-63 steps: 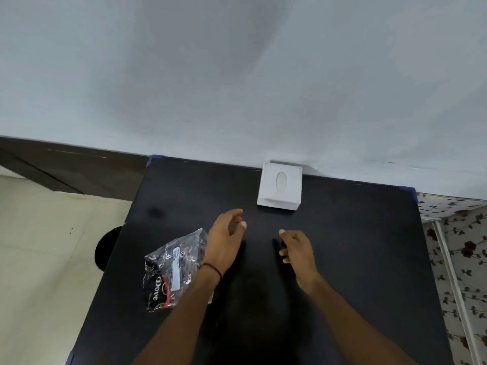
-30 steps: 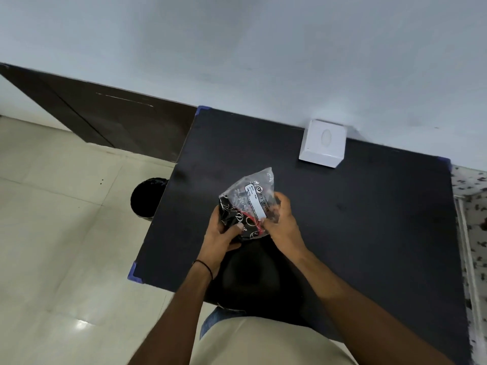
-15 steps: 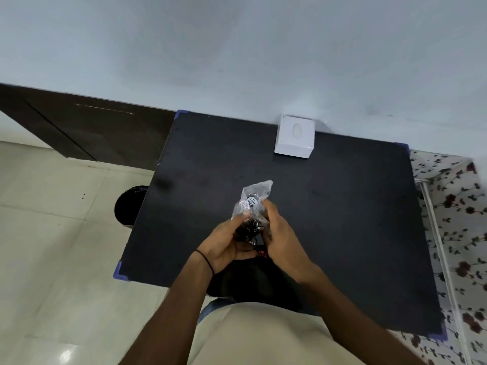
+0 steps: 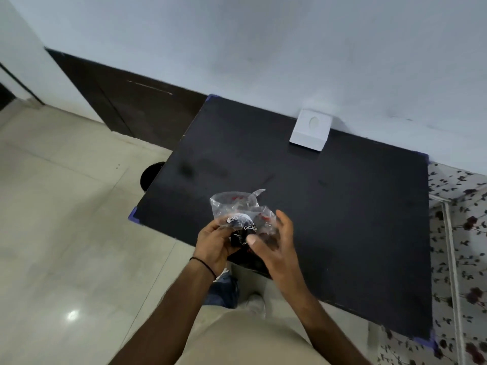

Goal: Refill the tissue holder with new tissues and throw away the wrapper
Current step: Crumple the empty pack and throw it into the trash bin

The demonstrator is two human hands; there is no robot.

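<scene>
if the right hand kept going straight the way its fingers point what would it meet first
Almost at once the crumpled wrapper, which the left hand holds. Beyond it lies bare black table. The right hand looks open beside it; depth is unclear.

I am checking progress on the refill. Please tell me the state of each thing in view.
Crumpled clear plastic wrapper: held above the table's near edge.
Left hand: closed on the wrapper.
Right hand: fingers spread beside the wrapper.
White square tissue holder: against the wall, no tissue showing.
Round black bin: on the floor.

Left hand (image 4: 214, 242) curled into a closed grip, right hand (image 4: 274, 245) beside it, fingers spread loosely.
</scene>
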